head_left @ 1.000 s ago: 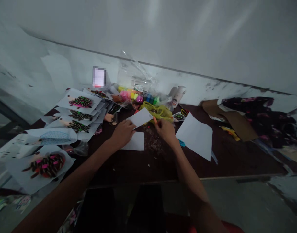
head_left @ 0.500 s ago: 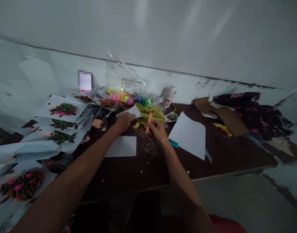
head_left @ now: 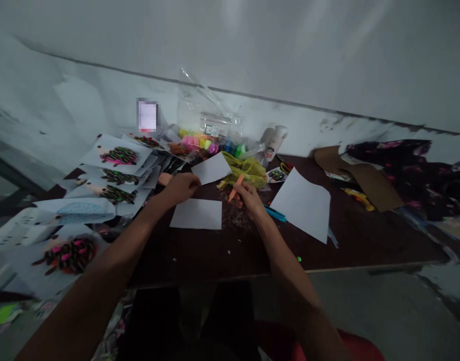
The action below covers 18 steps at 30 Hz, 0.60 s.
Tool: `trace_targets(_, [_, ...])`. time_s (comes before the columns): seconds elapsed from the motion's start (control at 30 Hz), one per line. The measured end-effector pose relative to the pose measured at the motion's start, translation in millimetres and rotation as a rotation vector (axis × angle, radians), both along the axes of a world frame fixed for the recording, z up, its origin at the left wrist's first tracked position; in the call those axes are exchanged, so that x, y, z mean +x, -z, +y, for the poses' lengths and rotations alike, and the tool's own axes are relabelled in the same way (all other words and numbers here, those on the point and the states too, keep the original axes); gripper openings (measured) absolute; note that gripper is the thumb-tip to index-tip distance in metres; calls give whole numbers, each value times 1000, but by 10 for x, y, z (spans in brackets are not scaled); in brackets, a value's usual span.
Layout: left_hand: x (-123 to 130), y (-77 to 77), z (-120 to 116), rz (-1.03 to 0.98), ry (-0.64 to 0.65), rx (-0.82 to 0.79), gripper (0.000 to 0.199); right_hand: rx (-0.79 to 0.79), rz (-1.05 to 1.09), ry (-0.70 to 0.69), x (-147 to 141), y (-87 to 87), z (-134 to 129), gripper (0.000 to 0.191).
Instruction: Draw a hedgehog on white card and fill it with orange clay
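My right hand [head_left: 248, 197] is closed on a thin, flat orange stick [head_left: 236, 188], which is tilted, its upper end clear of the fingers. My left hand [head_left: 182, 188] is over the table, fingers loosely bent and a little apart, seemingly holding nothing. Just beyond its fingertips lies a white paper sheet [head_left: 211, 169]; whether they touch it is unclear. Nearer to me a second blank white sheet [head_left: 196, 214] lies flat. A peach-coloured lump [head_left: 164, 179] shows behind my left hand. Behind my right hand is a crumpled yellow plastic bag [head_left: 252, 172].
Stacked sheets with hedgehog-like pictures [head_left: 119, 156] cover the left. Bright coloured lumps in a clear plastic bag [head_left: 210, 143] stand by the wall beside a paper cup [head_left: 277, 143]. Blue-handled scissors [head_left: 275, 213] and a large white sheet [head_left: 305, 205] lie right, with brown cardboard [head_left: 365, 185] beyond.
My left hand has let go of the small white sheet and drawn back left; that sheet now lies down by the yellow bag. My right hand still holds the orange stick. The view has shifted.
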<state>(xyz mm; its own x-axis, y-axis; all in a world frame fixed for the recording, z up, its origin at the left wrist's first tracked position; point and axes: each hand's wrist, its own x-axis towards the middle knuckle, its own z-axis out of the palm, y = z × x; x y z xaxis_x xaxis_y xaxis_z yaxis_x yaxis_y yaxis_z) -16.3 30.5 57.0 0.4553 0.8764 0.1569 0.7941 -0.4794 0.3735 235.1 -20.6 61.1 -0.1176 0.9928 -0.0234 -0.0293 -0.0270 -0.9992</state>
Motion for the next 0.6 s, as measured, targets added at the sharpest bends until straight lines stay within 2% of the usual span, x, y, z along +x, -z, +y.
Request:
trace_targets(0.13, [-207, 100, -135, 26, 36, -200, 33, -17, -35, -90, -204, 13, -91, 38])
trace_targets(0.27, [-269, 148, -171, 7, 18, -205, 35, 9, -58, -152, -424, 3, -151, 26])
trace_targets(0.43, [-259, 138, -170, -47, 14, -238, 28, 47, -84, -306, -649, -37, -91, 18])
trace_targets(0.5, [-266, 145, -165, -77, 8, -254, 26, 32, -101, -354, -738, -14, -54, 18])
trace_targets(0.6, [-285, 170, -150, -122, -3, -287, 25, 32, -112, -348, -861, 80, -26, 21])
